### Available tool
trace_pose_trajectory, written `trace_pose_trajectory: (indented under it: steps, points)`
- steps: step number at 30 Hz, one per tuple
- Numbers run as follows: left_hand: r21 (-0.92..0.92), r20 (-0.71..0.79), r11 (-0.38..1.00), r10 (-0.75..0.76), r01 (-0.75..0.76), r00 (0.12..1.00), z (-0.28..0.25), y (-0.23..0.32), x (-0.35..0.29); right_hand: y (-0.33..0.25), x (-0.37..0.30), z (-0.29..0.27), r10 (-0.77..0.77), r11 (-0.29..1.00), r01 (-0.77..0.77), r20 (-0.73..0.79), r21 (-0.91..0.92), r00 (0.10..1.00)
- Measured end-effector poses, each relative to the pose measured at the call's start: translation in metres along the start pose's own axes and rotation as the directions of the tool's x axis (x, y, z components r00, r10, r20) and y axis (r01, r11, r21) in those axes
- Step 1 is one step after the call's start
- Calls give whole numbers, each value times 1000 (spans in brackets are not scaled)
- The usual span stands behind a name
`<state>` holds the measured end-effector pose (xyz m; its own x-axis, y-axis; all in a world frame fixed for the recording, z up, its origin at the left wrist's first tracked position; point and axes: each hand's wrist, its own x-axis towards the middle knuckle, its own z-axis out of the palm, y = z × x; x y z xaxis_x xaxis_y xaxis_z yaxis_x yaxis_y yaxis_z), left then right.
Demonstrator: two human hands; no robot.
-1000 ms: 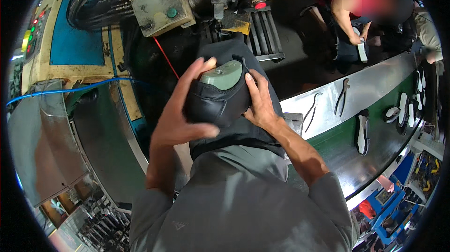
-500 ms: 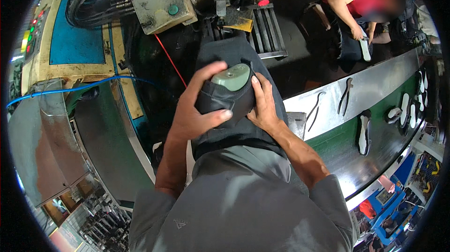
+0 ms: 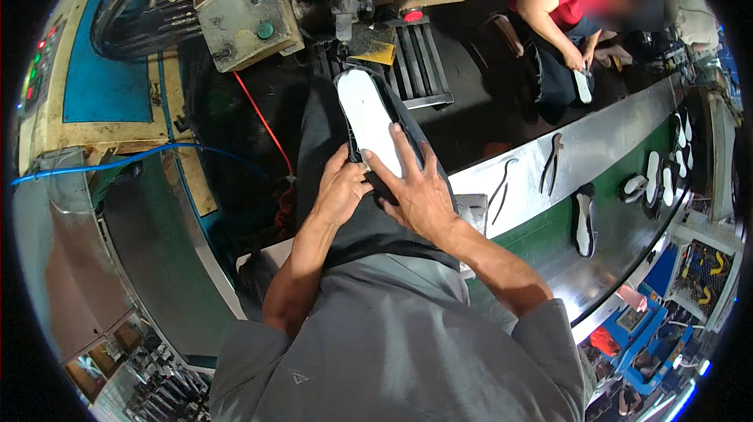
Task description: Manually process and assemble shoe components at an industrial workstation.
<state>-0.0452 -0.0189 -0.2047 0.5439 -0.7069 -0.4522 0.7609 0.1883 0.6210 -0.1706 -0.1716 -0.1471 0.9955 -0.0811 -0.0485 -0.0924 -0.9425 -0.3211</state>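
Fingers of the left hand [image 3: 339, 193] bunch at the near end of an upturned shoe [image 3: 367, 120]; those of the right hand [image 3: 423, 194] spread over it

Left fingertips close on the shoe's near left edge, pinching the dark rim. Right fingers lie splayed, thumb and forefinger touching the white underside [image 3: 362, 104]; whether they clamp or only steady it, I cannot tell. Just beyond both sets of fingers, the shoe points away, resting on or just above the dark trousers [image 3: 357, 238].

Farther ahead of the fingertips sit a yellow piece [image 3: 378, 53] and a slatted metal frame [image 3: 423, 69]. Left of the left fingers hangs a red line [image 3: 260, 120]. Right of the right fingers, two pairs of pincers [image 3: 551, 163] lie on a metal ledge [image 3: 474, 180], and past them another shoe rests on a green surface [image 3: 529, 245]. Ahead and far right, a person in red [image 3: 541, 2] handles a white-soled piece.

As I judge it, the far end could tip or swing if the left pinch loosens, since no fingers brace it there. Uneven pressure from the right fingertips might also push the white layer askew.

Half a second ago, the green block faced up between cupped hands; now the white underside does, and the left fingers have gathered inward.
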Motion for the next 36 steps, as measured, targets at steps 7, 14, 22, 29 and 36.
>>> trace_pose_trajectory:
  steps: [7, 14, 22, 29, 36]
  points:
    - [371, -57, 927, 71, -45, 996, 22, 51, 32, 16, -13, 26, 97, 993, -97, -1, 61, 995]
    - [850, 84, 410, 514, -331, 853, -2, 66, 93, 13, -28, 34, 33, 998, -28, -80, 62, 996]
    - [291, -100, 940, 213, -177, 972, 8, 52, 78, -7, -39, 1, -25, 953, 49, -85, 300, 996]
    - [177, 143, 953, 221, -244, 965, 14, 53, 47, 78, -5, -37, 148, 627, 42, -172, 778, 974]
    - [151, 314, 967, 151, -206, 937, 21, 52, 56, 89, 69, -31, 10, 195, -168, 169, 966, 985]
